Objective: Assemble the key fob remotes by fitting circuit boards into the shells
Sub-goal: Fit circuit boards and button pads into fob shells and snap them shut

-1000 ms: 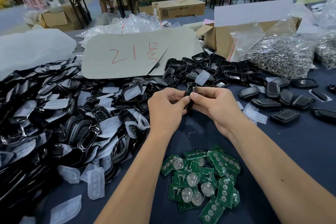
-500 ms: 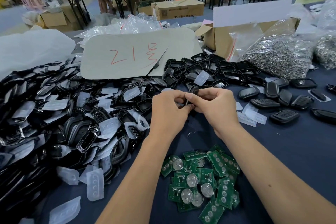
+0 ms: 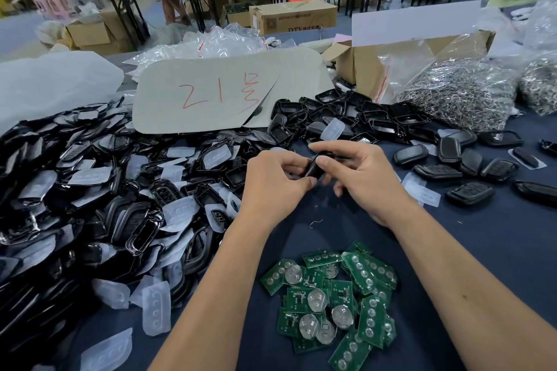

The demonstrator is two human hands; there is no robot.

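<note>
Both hands meet above the worktop [image 3: 497, 250], each curled in a pinching grip on one black fob [image 3: 313, 166]: the left hand [image 3: 272, 182] holds its near end, the right hand [image 3: 361, 178] its far end (thumb on top). Green boards [image 3: 331, 298] lie heaped near the forearms. Loose shells [image 3: 90, 190] are piled to the left, closed fobs [image 3: 470, 164] to the right.
</note>
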